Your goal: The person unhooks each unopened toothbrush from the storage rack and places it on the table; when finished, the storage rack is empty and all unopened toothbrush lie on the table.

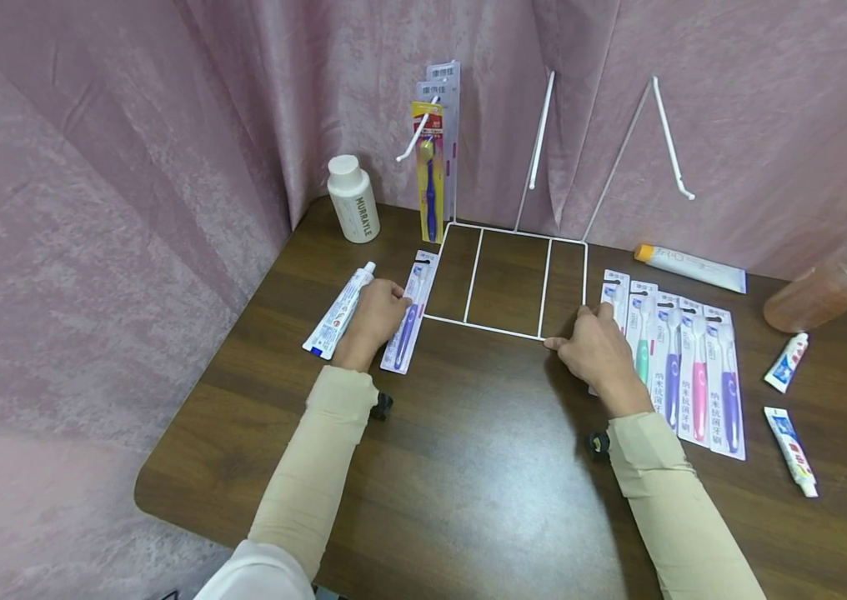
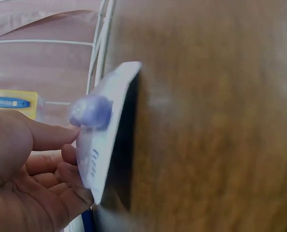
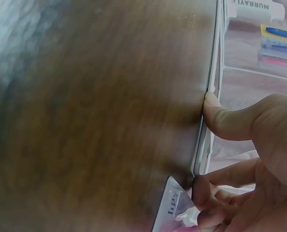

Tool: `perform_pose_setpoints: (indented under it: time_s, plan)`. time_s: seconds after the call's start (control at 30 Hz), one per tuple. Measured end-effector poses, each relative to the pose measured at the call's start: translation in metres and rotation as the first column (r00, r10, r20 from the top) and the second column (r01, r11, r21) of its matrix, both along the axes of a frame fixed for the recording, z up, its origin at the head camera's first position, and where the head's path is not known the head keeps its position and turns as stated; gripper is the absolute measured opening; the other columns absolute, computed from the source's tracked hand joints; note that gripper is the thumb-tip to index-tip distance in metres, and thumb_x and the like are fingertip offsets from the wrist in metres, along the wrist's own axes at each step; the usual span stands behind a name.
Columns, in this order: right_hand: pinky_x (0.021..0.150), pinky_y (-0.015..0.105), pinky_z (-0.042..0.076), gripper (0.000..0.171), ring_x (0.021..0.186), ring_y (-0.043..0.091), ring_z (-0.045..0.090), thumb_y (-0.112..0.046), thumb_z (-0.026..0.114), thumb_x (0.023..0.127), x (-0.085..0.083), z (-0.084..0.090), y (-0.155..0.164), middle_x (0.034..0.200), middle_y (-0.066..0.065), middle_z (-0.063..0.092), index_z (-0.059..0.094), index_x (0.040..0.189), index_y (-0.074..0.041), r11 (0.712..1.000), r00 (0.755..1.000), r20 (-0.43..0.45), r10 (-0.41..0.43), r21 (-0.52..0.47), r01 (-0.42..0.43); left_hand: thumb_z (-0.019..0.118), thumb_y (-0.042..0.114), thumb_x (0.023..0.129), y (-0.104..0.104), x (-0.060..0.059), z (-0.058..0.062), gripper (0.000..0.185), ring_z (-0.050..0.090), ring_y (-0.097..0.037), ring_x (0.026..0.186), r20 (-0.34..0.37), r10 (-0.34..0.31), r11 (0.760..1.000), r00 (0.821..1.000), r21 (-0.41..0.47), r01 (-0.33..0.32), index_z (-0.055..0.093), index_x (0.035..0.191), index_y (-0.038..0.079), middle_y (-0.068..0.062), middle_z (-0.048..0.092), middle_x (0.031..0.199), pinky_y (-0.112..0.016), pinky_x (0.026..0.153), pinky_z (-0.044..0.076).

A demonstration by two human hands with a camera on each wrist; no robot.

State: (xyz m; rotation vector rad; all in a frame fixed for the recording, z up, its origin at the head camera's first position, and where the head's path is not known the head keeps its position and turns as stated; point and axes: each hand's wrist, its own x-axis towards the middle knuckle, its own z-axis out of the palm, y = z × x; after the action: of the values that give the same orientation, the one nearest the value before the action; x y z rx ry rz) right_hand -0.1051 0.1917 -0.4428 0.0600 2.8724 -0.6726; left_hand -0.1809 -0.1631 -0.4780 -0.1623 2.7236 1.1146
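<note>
Toothpaste tube (image 1: 337, 310) flanks the left hand (image 1: 373, 320) pinching a toothbrush pack (image 1: 405, 328)

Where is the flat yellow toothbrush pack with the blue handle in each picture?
Head: yellow pack upper middle, right of the white cylindrical bottle.
Left wrist: yellow pack at left edge, above the left hand.
Right wrist: yellow pack upper right, below the bottle.
Shared: the thin white wire rack.

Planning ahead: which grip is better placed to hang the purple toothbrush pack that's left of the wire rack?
Left, probably: the left grip pinches that purple toothbrush pack, while the right grip holds the wire rack.
</note>
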Motion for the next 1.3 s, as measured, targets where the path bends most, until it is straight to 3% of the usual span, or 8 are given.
perform_pose_setpoints:
  time_s: [0.17,0.33,0.63,0.83,0.97,1.07,1.17,1.3]
  plan:
    - [0.088,0.068,0.059,0.077,0.106,0.055,0.069,-0.036,0.084,0.102,-0.007,-0.017,0.008,0.148,0.045,0.048,0.058,0.145,0.022,1.000,0.999,-0.035,0.003,0.001,-0.003,0.067,0.016,0.113,0.004,0.000,0.004,0.030,0.075,-0.023,0.092,0.000,0.003,0.999,1.000,-0.034,-0.003,0.079,0.132,-0.003,-0.018,0.082,0.121,-0.035,0.080,0.062]
    - [0.089,0.068,0.059,0.076,0.107,0.056,0.068,-0.036,0.085,0.102,-0.010,-0.019,0.010,0.148,0.045,0.048,0.058,0.145,0.022,1.000,1.000,-0.016,-0.004,-0.001,0.004,0.066,0.013,0.112,0.006,0.000,0.006,0.031,0.075,-0.024,0.093,0.001,-0.012,0.999,1.000,-0.045,0.012,0.079,0.134,-0.003,-0.018,0.082,0.122,-0.036,0.083,0.062]
    - [0.090,0.068,0.060,0.077,0.108,0.055,0.069,-0.037,0.087,0.100,-0.012,-0.023,0.013,0.149,0.043,0.048,0.059,0.145,0.020,1.000,1.000,-0.014,-0.017,-0.005,0.017,0.065,0.014,0.110,0.001,-0.006,-0.002,0.033,0.074,-0.022,0.084,-0.015,-0.054,0.998,0.998,-0.025,0.053,0.079,0.133,-0.005,-0.020,0.082,0.117,-0.031,0.072,0.061]
    - [0.090,0.068,0.061,0.082,0.109,0.057,0.069,-0.041,0.087,0.100,-0.012,-0.024,0.013,0.149,0.044,0.048,0.058,0.147,0.020,1.000,1.000,-0.011,-0.017,-0.012,0.017,0.069,0.026,0.112,-0.008,-0.026,-0.011,0.039,0.076,-0.018,0.094,-0.169,-0.098,0.995,0.981,0.015,0.102,0.080,0.137,-0.001,-0.013,0.084,0.118,-0.033,0.085,0.064]
    - [0.087,0.068,0.061,0.080,0.106,0.055,0.070,-0.039,0.087,0.100,-0.012,-0.028,0.015,0.146,0.043,0.048,0.059,0.145,0.020,1.000,1.000,-0.026,-0.013,-0.008,0.013,0.070,0.025,0.115,0.005,-0.021,0.034,0.038,0.077,-0.029,0.114,-0.322,-0.049,0.993,0.946,0.090,0.082,0.077,0.140,-0.002,-0.018,0.083,0.128,-0.043,0.102,0.063]
    - [0.088,0.068,0.060,0.079,0.106,0.056,0.069,-0.040,0.087,0.101,-0.012,-0.026,0.013,0.147,0.043,0.048,0.059,0.145,0.020,1.000,1.000,-0.018,-0.010,-0.010,0.010,0.068,0.014,0.115,0.022,-0.010,0.081,0.036,0.075,-0.032,0.101,-0.420,0.019,0.989,0.907,0.140,0.044,0.073,0.143,-0.008,-0.026,0.079,0.135,-0.042,0.095,0.061]
    - [0.089,0.068,0.061,0.081,0.108,0.057,0.070,-0.042,0.087,0.100,-0.010,-0.021,0.010,0.149,0.044,0.048,0.059,0.145,0.020,1.000,1.000,-0.011,-0.012,-0.014,0.012,0.068,0.015,0.115,0.028,-0.016,0.100,0.039,0.064,-0.019,0.075,-0.489,0.081,0.980,0.869,0.200,0.021,0.070,0.147,-0.008,-0.025,0.078,0.137,-0.028,0.070,0.051]
    - [0.090,0.069,0.060,0.079,0.109,0.059,0.070,-0.039,0.086,0.102,-0.006,-0.012,0.006,0.150,0.045,0.047,0.058,0.145,0.021,1.000,1.000,-0.002,-0.014,-0.017,0.014,0.067,0.016,0.116,0.032,-0.028,0.114,0.045,0.065,-0.013,0.081,-0.510,0.116,0.963,0.852,0.269,0.030,0.064,0.155,-0.006,-0.024,0.074,0.146,-0.019,0.070,0.050]
